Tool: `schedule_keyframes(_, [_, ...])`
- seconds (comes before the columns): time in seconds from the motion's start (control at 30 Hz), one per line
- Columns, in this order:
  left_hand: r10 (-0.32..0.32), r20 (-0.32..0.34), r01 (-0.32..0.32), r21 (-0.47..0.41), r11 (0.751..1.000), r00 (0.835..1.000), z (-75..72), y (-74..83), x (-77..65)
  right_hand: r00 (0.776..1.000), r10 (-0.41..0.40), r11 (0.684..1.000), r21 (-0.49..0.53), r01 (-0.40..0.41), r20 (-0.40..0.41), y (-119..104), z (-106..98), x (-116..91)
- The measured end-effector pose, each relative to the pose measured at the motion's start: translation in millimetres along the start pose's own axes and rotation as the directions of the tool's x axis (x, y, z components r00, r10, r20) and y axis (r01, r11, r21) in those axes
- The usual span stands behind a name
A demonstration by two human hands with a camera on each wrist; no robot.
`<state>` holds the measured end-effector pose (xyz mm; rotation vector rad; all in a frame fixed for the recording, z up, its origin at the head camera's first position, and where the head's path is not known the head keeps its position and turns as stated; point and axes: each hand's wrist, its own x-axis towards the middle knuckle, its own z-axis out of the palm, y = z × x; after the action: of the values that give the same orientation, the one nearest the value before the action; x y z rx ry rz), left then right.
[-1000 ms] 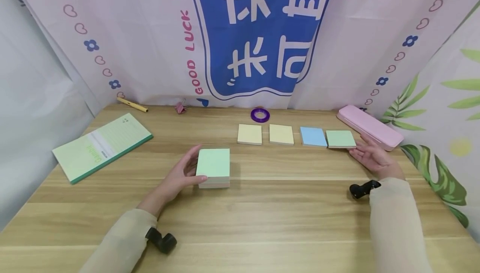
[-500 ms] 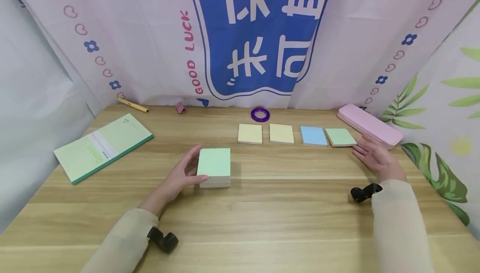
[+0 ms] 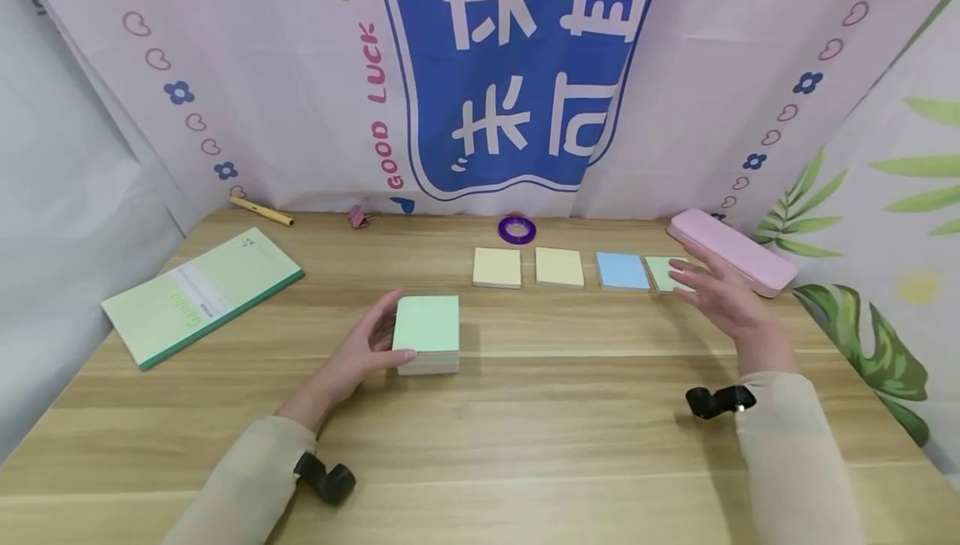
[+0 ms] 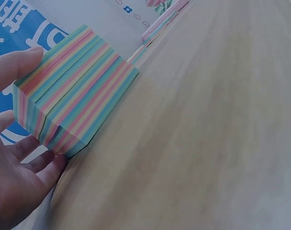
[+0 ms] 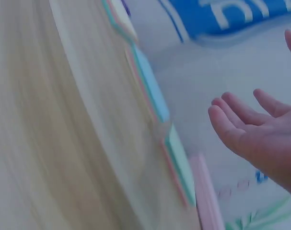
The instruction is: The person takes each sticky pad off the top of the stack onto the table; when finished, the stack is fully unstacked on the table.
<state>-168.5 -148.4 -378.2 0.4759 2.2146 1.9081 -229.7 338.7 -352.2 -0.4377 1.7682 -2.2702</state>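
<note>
A thick stack of sticky notes (image 3: 427,322), pale green on top, sits on the table left of centre. My left hand (image 3: 360,355) grips its left side, thumb at the near edge. Striped coloured layers of this stack (image 4: 80,86) show in the left wrist view. Farther back runs a row of thin sticky note pads: two yellow pads (image 3: 497,267), a blue pad (image 3: 622,271) and a green pad (image 3: 660,270). Spread and holding nothing, my right hand (image 3: 726,303) is raised at the green pad's right, fingertips overlapping it in the head view.
A pink pencil case (image 3: 731,252) lies behind the right hand. Purple tape (image 3: 517,230), a pink binder clip (image 3: 358,217) and a yellow pen (image 3: 261,210) lie along the back edge. A green notebook (image 3: 247,266) lies at left; a printed curtain (image 3: 300,112) hangs behind.
The right hand first turned the green pad slightly beside the blue one, then let go and rose off it, moving a little left. The left hand has stayed on the stack.
</note>
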Motion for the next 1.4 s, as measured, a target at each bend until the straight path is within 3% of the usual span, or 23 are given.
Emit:
schedule_keyframes(0.27, [0.011,0.007,-0.011,-0.007,1.000,1.000,-3.6,-12.9,4.8,0.987,0.017,0.990,-0.141,0.005,0.157,5.9,85.5,30.6])
schedule_keyframes(0.5, [0.032,-0.004,-0.032,0.008,0.999,0.999,-6.8,-23.5,6.6,0.945,0.038,0.979,-0.204,0.030,0.324,26.9,150.9,55.2])
schedule_keyframes(0.87, [0.027,-0.002,-0.027,0.014,1.000,1.000,-7.4,-21.4,5.8,0.916,0.164,0.923,-0.384,-0.012,0.365,59.7,222.3,66.9])
schedule_keyframes(1.03, [0.048,0.005,-0.048,0.041,0.998,0.999,-14.3,-21.5,5.1,0.930,0.177,0.882,-0.472,-0.004,0.322,69.3,239.2,65.8])
schedule_keyframes(1.27, [0.028,0.023,-0.033,0.272,0.962,0.999,-17.0,-22.5,6.1,0.956,0.173,0.841,-0.541,-0.019,0.235,88.7,244.5,69.3])
schedule_keyframes(1.4, [0.032,0.039,-0.043,0.338,0.940,0.999,-16.4,-26.4,7.9,0.962,0.159,0.821,-0.571,-0.003,0.223,92.9,245.8,70.0])
